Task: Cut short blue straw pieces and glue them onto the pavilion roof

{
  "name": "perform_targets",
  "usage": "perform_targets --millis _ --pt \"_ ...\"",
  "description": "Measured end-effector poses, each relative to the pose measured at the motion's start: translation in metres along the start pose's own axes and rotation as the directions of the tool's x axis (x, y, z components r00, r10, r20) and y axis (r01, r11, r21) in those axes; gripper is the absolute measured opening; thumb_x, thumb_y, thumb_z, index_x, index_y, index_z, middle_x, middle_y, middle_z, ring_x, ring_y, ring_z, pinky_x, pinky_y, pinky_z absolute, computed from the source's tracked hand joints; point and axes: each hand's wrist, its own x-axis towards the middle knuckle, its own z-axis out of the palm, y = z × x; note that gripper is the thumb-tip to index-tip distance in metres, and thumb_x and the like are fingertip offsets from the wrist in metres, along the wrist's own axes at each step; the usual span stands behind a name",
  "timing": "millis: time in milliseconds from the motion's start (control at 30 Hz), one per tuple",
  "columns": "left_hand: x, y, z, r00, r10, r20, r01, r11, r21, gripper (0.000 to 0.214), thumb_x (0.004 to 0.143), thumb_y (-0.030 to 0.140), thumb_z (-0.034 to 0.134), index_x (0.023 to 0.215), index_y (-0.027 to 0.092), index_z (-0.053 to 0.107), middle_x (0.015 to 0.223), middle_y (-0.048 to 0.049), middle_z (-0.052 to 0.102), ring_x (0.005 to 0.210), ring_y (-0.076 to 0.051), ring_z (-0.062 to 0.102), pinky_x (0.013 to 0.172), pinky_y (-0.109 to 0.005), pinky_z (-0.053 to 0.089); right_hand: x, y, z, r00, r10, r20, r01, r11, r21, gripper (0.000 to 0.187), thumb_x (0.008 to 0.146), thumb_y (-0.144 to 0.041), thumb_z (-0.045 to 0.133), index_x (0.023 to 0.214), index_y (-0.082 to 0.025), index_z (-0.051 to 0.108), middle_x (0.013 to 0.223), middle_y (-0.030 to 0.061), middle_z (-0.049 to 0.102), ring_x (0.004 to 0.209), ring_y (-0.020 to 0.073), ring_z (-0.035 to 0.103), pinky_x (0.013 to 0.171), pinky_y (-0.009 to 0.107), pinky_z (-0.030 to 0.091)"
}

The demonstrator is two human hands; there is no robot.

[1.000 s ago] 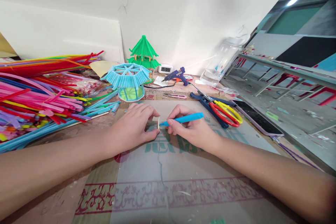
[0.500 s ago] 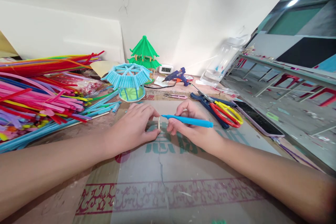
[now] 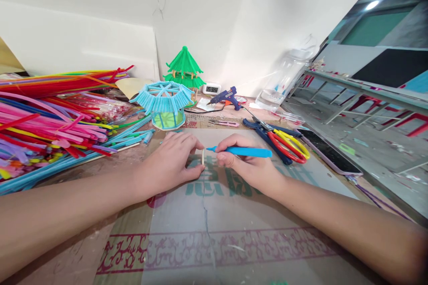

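Observation:
My left hand point(image 3: 174, 160) pinches a short pale wooden stick point(image 3: 203, 156) upright between thumb and forefinger on the cardboard sheet point(image 3: 214, 213). My right hand point(image 3: 245, 164) grips a blue pen-like tool point(image 3: 244, 152), held almost level, with its tip touching the top of the stick. Both forearms rest on the cardboard.
A heap of coloured straws point(image 3: 50, 116) fills the left. Behind the hands stand a light-blue straw pavilion point(image 3: 164, 103), a green straw pavilion point(image 3: 183, 69), a small clock point(image 3: 211, 88) and a blue glue gun point(image 3: 225, 96). Red-and-yellow scissors point(image 3: 284, 140), pliers and a phone point(image 3: 326, 149) lie at the right.
My right hand has turned the blue tool from a low slant pointing at the stick's middle to nearly level, tip now at the stick's top. My left hand has held still.

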Motion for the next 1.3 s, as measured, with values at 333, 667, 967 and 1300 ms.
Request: perform_targets --millis 333,667,967,1300 --pt "0.0 0.0003 -0.0002 1.0 0.001 -0.011 0.0 1.0 0.013 0.025 0.085 0.033 0.069 0.1 0.018 0.056 0.094 -0.0043 0.062 0.097 -0.025 0.059 0.089 -0.04 0.045 -0.0034 0.005 0.0026 0.993 0.117 0.01 -0.117 0.993 0.017 0.012 0.087 -0.027 0.065 0.086 -0.021 0.055 0.075 -0.0005 0.062 0.063 0.0123 0.058 0.056 0.024 0.044" --pt "-0.0006 0.0001 0.001 1.0 0.007 -0.024 -0.006 1.0 0.027 0.026 0.084 0.033 0.069 0.101 0.018 0.056 0.094 -0.0039 0.062 0.097 -0.025 0.058 0.09 -0.038 0.045 -0.0007 0.0044 0.0047 0.985 0.174 0.021 -0.174 0.985 0.015 0.016 0.084 -0.029 0.066 0.08 -0.019 0.053 0.069 -0.0024 0.057 0.056 0.0102 0.049 0.052 0.023 0.037" --pt "-0.0004 0.0003 0.001 1.0 -0.003 -0.022 0.003 1.0 0.014 0.027 0.083 0.032 0.07 0.102 0.017 0.057 0.094 -0.004 0.062 0.098 -0.025 0.058 0.09 -0.038 0.044 -0.0001 0.0028 0.0051 0.975 0.211 0.063 -0.212 0.977 0.014 0.018 0.083 -0.029 0.066 0.078 -0.02 0.052 0.066 -0.003 0.056 0.054 0.0091 0.046 0.05 0.022 0.035" --pt "0.0002 0.0046 -0.0007 0.999 -0.044 -0.009 0.044 0.999 -0.028 0.025 0.081 0.028 0.071 0.1 0.019 0.057 0.095 -0.003 0.061 0.095 -0.025 0.058 0.085 -0.038 0.044 -0.0003 0.0027 0.0067 0.977 0.205 0.065 -0.206 0.978 0.01 0.017 0.085 -0.031 0.062 0.079 -0.02 0.051 0.065 -0.0023 0.056 0.056 0.0107 0.046 0.052 0.024 0.036"
